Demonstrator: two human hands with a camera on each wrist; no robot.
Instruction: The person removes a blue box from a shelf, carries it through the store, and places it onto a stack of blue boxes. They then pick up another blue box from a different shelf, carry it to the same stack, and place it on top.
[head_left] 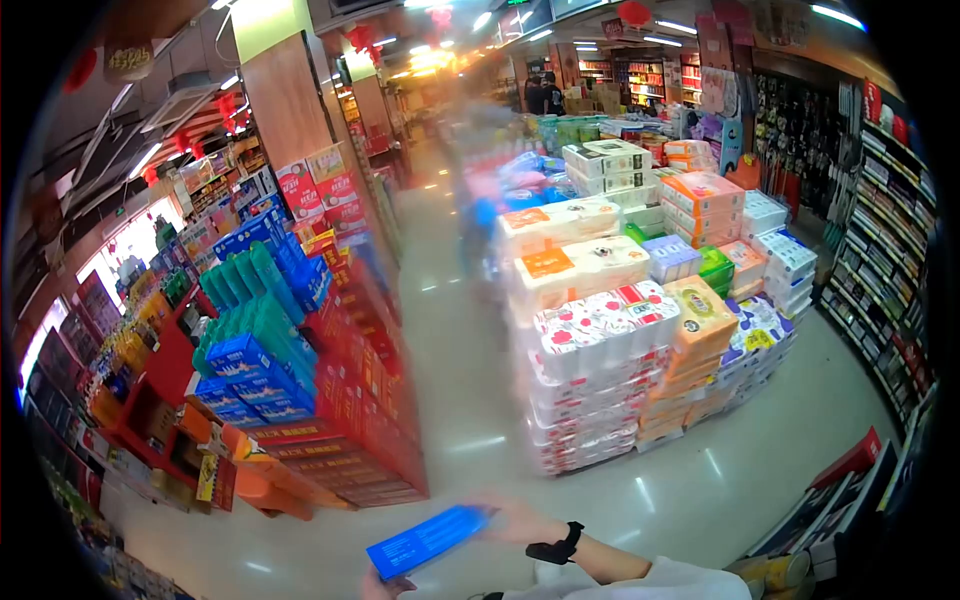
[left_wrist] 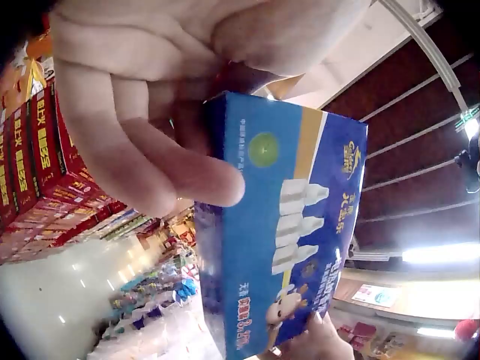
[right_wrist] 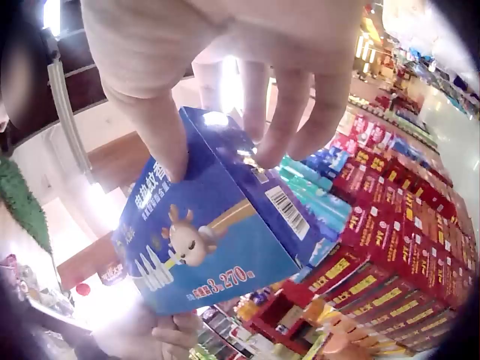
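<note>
a blue box is held low in front of the body, above the shiny floor of a shop aisle, and is carried between both hands. its right end is clasped by the right hand, on whose wrist a black band is worn above a white sleeve. its lower left end is taken by the left hand, of which only a small part is seen at the bottom edge of the head view.

in the left wrist view the grip of the left hand is seen clamped on the top of the box: one digit is pressed on the printed face, beside a green circle and a row of white bottles, and the others are curled behind the edge. in the right wrist view the grip of the right hand is likewise clamped on the box, with the thumb on the printed face and the fingers laid over the narrow side near a barcode. a cartoon figure and yellow digits are printed on that face.

to the left of the aisle a stack of red cartons is set, with blue and green packs piled behind it. to the right, wrapped packs of paper rolls are stacked on the floor. dark shelves are lined along the far right.
</note>
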